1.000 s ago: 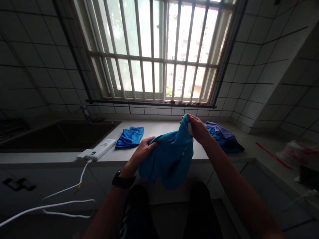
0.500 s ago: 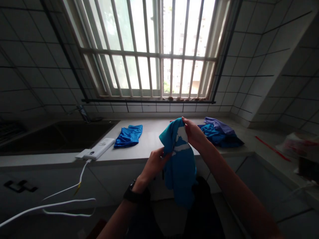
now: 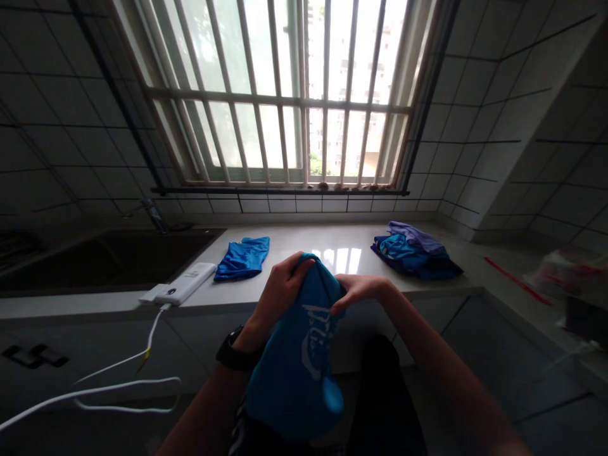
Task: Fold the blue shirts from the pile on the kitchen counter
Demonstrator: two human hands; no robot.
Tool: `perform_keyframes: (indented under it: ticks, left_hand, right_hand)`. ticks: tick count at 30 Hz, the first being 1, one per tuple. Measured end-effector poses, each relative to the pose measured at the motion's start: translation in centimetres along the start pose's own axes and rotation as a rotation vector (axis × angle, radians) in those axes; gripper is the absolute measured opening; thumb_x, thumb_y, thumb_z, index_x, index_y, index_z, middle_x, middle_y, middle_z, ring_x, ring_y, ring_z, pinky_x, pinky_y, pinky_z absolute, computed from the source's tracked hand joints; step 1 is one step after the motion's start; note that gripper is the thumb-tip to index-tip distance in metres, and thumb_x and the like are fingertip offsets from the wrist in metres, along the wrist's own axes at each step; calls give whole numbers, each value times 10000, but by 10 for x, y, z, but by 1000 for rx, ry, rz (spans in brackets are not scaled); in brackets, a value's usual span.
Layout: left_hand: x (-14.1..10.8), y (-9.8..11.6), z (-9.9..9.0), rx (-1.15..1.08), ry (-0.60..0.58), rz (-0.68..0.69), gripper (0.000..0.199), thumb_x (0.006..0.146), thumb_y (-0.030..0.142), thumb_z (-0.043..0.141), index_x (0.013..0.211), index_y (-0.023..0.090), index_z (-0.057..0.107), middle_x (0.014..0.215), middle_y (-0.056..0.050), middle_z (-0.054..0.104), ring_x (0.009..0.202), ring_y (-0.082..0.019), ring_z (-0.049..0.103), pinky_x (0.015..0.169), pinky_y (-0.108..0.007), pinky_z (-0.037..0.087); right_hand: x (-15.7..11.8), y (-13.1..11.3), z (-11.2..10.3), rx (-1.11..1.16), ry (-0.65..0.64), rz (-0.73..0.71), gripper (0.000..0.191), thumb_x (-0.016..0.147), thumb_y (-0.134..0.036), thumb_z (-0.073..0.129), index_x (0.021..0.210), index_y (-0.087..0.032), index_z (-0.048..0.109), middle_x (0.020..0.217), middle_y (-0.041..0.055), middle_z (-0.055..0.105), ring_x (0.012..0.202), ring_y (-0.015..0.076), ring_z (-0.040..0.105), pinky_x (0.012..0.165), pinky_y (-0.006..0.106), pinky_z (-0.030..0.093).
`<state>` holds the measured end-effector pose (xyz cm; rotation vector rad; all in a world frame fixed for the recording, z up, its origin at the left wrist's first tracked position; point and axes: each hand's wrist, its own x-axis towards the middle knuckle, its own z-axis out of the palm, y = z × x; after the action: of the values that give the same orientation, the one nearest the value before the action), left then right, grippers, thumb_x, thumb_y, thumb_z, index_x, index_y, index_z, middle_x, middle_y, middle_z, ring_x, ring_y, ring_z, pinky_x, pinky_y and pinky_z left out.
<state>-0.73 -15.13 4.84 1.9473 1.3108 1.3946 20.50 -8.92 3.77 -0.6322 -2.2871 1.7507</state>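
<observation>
A blue cloth (image 3: 294, 373) with white lettering hangs from both hands, below and in front of the counter edge. My left hand (image 3: 281, 288) pinches its top left part, thumb over the fabric, with a black watch on the wrist. My right hand (image 3: 358, 290) grips the cloth's upper right edge between thumb and fingers. A folded shiny blue garment (image 3: 243, 258) lies on the white counter (image 3: 289, 244) to the left. On the right, a heap of blue and purple clothes (image 3: 413, 252) rests near the wall.
A dark sink (image 3: 95, 259) with a faucet (image 3: 156, 215) is at the left. Beside it lies a white power bank (image 3: 187, 285) with a hanging white cable (image 3: 152, 339). A red strip (image 3: 517, 280) and a plastic bag (image 3: 565, 269) are at the right. A barred window stands behind.
The blue cloth has moved down and left and turned, so that its white lettering shows. My left hand has risen to its top, while my right hand has moved lower along its edge.
</observation>
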Motion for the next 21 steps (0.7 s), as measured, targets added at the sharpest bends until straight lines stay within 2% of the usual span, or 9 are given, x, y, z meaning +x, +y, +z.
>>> perform_keyframes:
  ticks: [2,3,7,8,9,12,13,17,21]
  left_hand:
    - [4,2,-6,59,26,14,379,940,518,552,723,207,569,649,28,540,645,-145,486,598,-249,409]
    - [6,3,-11,91,48,19,373,940,513,551,728,207,573,648,28,543,643,-146,489,603,-250,409]
    - [22,-7,-37,214,244,12,329,941,467,555,742,205,564,662,28,554,677,-150,519,653,-247,419]
    - [28,-12,-45,233,319,3,322,944,455,549,741,206,554,665,29,551,686,-149,522,663,-243,419]
    - [35,-19,-52,249,397,-10,319,948,444,542,734,207,541,663,30,543,688,-147,520,666,-241,417]
    - [53,-39,-70,306,572,-69,313,948,405,537,706,210,506,650,29,527,663,-145,501,660,-249,407]
    - [57,-45,-75,330,599,-91,307,943,391,543,698,211,500,651,25,534,657,-147,500,660,-255,405]
    - [64,-63,-81,415,610,-153,258,929,362,553,720,211,536,704,-9,608,690,-175,557,685,-277,420]
    - [65,-77,-82,459,619,-171,211,928,362,541,781,216,582,796,-51,679,781,-219,629,731,-295,446]
  right_hand:
    - [4,2,-3,-147,6,34,365,672,-380,864,942,-178,726,887,19,740,820,204,683,729,279,539]
    - [6,2,-5,-236,89,42,298,702,-362,843,907,-180,725,861,16,734,801,203,676,717,278,526]
    - [11,0,-10,-693,848,43,101,805,-271,757,845,-207,689,827,36,709,860,226,649,744,285,454]
    - [11,-1,-12,-770,943,56,97,822,-281,745,860,-215,686,836,37,708,867,225,643,743,281,436]
    - [10,-2,-14,-819,925,82,112,828,-305,745,876,-223,686,846,31,708,859,218,639,729,272,421]
    - [3,-7,-22,-925,626,222,164,811,-364,764,883,-234,695,856,13,714,795,197,637,654,252,371]
    - [1,-9,-26,-976,643,276,145,834,-352,736,906,-231,700,869,24,720,799,201,642,648,256,360]
    - [-9,-19,-43,-1118,1140,430,220,961,-253,526,1099,-213,692,955,104,739,884,248,674,697,287,373]
    - [-19,-22,-61,-1107,1184,470,187,912,-238,574,1050,-204,694,956,123,737,915,281,680,711,295,393]
